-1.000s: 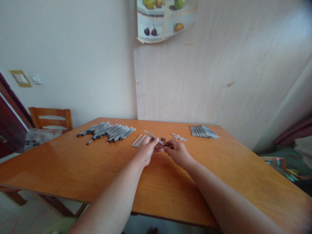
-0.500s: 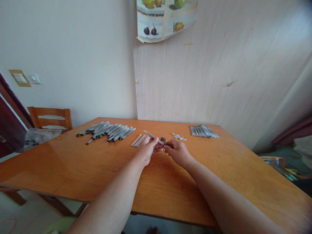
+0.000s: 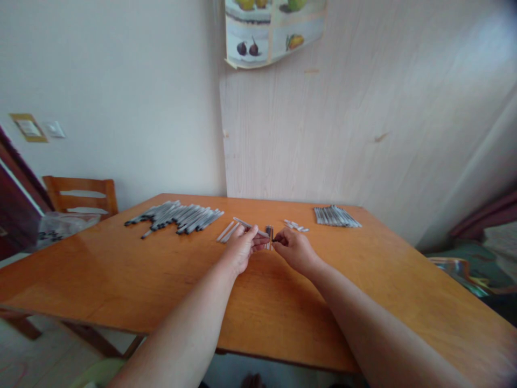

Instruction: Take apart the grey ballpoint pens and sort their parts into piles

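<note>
My left hand is closed around a clear pen barrel, which points up and left past the thumb. In my right hand, thumb and fingers pinch a small dark piece, probably a pen part, just off the barrel's right end. Between and behind the fingertips lie short thin dark-and-clear pieces, partly hidden. Several loose clear tubes rest left of my left hand. Beyond my right hand are several small whitish pieces.
A large heap of grey pens with dark ends covers the table's back left. At the back right lies a neat row of pens. A wooden chair holding a plastic bag stands at left; the wall borders the far edge.
My hands have drawn slightly apart. The dark piece in my right fingers now sits clear of the barrel's end, where before the two met. The view has shifted slightly.
</note>
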`<action>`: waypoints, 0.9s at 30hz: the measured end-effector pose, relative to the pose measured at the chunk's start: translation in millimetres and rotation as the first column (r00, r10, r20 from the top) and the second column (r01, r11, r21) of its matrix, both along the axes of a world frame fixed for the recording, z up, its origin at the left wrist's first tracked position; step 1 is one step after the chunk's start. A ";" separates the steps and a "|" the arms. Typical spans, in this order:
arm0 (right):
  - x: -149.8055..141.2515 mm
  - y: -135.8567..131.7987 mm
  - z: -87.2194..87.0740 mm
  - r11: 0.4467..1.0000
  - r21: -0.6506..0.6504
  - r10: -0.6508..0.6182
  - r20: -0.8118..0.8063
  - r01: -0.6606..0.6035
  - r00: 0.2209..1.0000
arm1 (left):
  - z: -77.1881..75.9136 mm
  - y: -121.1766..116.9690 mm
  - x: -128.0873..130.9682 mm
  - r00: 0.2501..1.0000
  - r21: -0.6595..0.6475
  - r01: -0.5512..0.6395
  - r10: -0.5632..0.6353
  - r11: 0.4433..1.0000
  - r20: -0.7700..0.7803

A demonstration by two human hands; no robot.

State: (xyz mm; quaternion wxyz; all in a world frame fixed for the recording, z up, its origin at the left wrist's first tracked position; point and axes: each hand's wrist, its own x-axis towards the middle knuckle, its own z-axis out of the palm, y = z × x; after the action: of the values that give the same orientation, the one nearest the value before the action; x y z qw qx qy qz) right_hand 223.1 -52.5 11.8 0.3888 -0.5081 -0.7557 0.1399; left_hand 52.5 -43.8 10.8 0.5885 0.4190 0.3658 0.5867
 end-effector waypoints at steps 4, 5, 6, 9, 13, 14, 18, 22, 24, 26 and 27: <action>20.0 10.0 2.8 0.997 0.032 -0.069 0.051 0.067 0.996 | -1.7 2.9 -2.2 0.999 -0.003 -0.021 0.021 1.000 0.029; 28.1 14.3 2.9 0.992 0.024 -0.124 0.058 0.123 0.991 | -1.4 3.1 -2.8 0.999 -0.005 -0.026 0.026 1.000 0.035; 37.0 18.9 2.7 0.981 -0.002 -0.196 0.061 0.196 0.979 | -1.0 3.1 -3.2 0.999 -0.008 -0.032 0.032 0.999 0.040; 64.0 31.9 -0.4 0.924 -0.078 -0.366 0.110 0.375 0.924 | 0.4 2.4 -4.1 0.998 -0.015 -0.046 0.047 0.999 0.043; 87.3 40.6 -8.0 0.889 -0.104 -0.414 0.227 0.445 0.881 | 0.1 3.2 -5.2 0.998 -0.024 -0.047 0.048 0.999 0.045; 90.2 41.2 -10.0 0.889 -0.119 -0.406 0.246 0.443 0.880 | -0.3 3.7 -5.5 0.998 -0.025 -0.047 0.048 0.999 0.045; 94.7 41.7 -15.1 0.882 -0.186 -0.373 0.287 0.433 0.882 | -1.1 4.5 -6.1 0.998 -0.030 -0.052 0.053 0.998 0.039; 95.3 42.0 -14.8 0.868 -0.228 -0.361 0.322 0.442 0.875 | -0.1 3.6 -5.8 0.998 -0.034 -0.051 0.052 0.998 0.037; 95.3 42.1 -14.4 0.867 -0.241 -0.353 0.322 0.436 0.878 | -0.1 3.5 -5.9 0.998 -0.033 -0.045 0.046 0.998 0.036; 95.6 42.2 -14.7 0.873 -0.251 -0.334 0.316 0.418 0.888 | -0.8 4.1 -6.1 0.999 -0.031 -0.039 0.040 0.999 0.035; 95.9 42.3 -15.0 0.878 -0.252 -0.325 0.312 0.408 0.893 | -1.3 4.5 -6.3 0.999 -0.031 -0.038 0.039 0.999 0.036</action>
State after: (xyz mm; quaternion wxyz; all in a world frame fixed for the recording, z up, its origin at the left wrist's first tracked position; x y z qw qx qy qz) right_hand 319.0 -10.2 -3.2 0.2208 -0.7116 -0.6574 0.1125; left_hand 46.2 -39.3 9.5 0.5899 0.3924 0.3718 0.5998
